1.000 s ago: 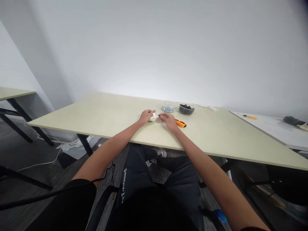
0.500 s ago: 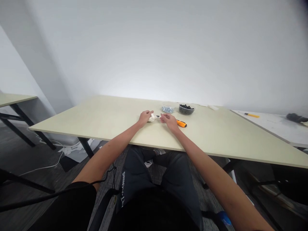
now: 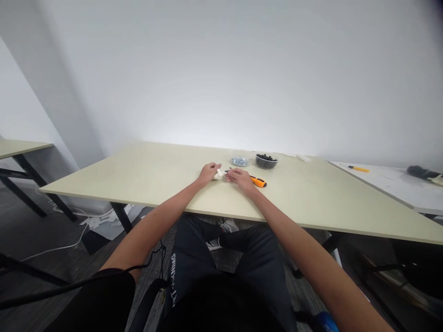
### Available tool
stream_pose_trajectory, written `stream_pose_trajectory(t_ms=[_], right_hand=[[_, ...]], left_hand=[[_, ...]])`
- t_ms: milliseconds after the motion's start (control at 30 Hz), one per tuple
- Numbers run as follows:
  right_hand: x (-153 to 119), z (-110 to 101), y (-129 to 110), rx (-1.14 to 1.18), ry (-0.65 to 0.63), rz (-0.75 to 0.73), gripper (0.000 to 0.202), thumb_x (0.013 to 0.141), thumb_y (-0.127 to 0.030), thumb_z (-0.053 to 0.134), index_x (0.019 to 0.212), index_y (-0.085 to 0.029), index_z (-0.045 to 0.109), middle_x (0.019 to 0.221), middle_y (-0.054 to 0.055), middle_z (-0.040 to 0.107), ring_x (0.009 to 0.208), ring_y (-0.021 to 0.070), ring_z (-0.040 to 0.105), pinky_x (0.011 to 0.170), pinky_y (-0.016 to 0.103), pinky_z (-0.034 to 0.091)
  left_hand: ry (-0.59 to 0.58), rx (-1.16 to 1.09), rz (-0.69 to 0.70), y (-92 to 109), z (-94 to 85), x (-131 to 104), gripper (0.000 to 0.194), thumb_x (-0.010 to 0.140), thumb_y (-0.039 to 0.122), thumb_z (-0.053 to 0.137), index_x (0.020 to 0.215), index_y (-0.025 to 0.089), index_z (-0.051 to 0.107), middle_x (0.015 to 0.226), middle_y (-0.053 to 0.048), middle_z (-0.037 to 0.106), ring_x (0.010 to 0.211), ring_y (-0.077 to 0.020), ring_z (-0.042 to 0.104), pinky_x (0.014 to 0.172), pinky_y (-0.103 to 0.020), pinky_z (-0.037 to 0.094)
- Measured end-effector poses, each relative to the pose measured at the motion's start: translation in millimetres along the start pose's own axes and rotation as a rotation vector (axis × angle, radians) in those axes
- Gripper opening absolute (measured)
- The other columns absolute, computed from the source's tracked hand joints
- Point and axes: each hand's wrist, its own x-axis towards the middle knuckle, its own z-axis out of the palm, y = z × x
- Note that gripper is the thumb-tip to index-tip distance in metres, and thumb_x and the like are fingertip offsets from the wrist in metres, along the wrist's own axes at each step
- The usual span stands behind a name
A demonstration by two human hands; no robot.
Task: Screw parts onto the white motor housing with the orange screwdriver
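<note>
My left hand [image 3: 208, 173] is closed on a small white plastic part [image 3: 218, 175], resting low over the table. Opposite it, my right hand [image 3: 240, 179] has its fingers pinched together. At those fingertips shows a small black piece [image 3: 227, 171], right beside the white part; its exact kind is too small to make out. An orange and black tool handle [image 3: 259, 182] lies on the table just right of my right hand, its other end hidden behind the hand.
Behind my hands stand a clear bowl of small silvery pieces [image 3: 240, 161] and a clear bowl of black pieces [image 3: 266, 161]. The pale table [image 3: 166, 161] meets a white wall. On a white table [image 3: 391, 184] at right lie a yellow-handled tool [image 3: 359, 169] and a dark object [image 3: 422, 172].
My right hand has moved slightly left, closer to the white part, and its fingertips now meet the black piece. The whole view has shifted a little.
</note>
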Motion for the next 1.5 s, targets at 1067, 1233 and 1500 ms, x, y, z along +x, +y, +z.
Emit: stream_pose_trajectory(t_ms=[1067, 1233, 1500], right_hand=[[-6.0, 3.9, -5.4, 0.058, -0.095, 0.044, 0.041, 0.061, -0.042, 0.08, 0.081, -0.013, 0.06, 0.071, 0.002, 0.057, 0.068, 0.0102, 0.054, 0.065, 0.024, 0.044], [-4.6, 3.6, -3.5, 0.0, -0.062, 0.035, 0.041, 0.061, -0.044, 0.079, 0.079, -0.012, 0.06, 0.071, 0.003, 0.059, 0.067, 0.0104, 0.055, 0.066, 0.024, 0.046], [-1.6, 1.8, 2.0, -0.24, 0.035, -0.007, 0.024, 0.073, -0.035, 0.07, 0.081, -0.013, 0.062, 0.079, 0.007, 0.065, 0.064, 0.0128, 0.059, 0.067, 0.029, 0.05]], left_hand=[[-0.084, 0.077, 0.056, 1.4, -1.2, -3.4, 0.039, 0.082, 0.055, 0.055, 0.071, 0.017, 0.057, 0.064, 0.003, 0.051, 0.059, -0.0114, 0.045, 0.057, -0.024, 0.033], [-0.1, 0.101, 0.053, -0.6, -0.7, -2.9, 0.039, 0.083, 0.054, 0.053, 0.072, 0.017, 0.057, 0.064, 0.003, 0.052, 0.058, -0.0111, 0.044, 0.055, -0.024, 0.032], [-0.077, 0.209, 0.11, 1.2, 0.5, -5.9, 0.035, 0.085, 0.051, 0.054, 0.077, 0.018, 0.06, 0.071, 0.001, 0.06, 0.063, -0.0131, 0.05, 0.058, -0.025, 0.035]])
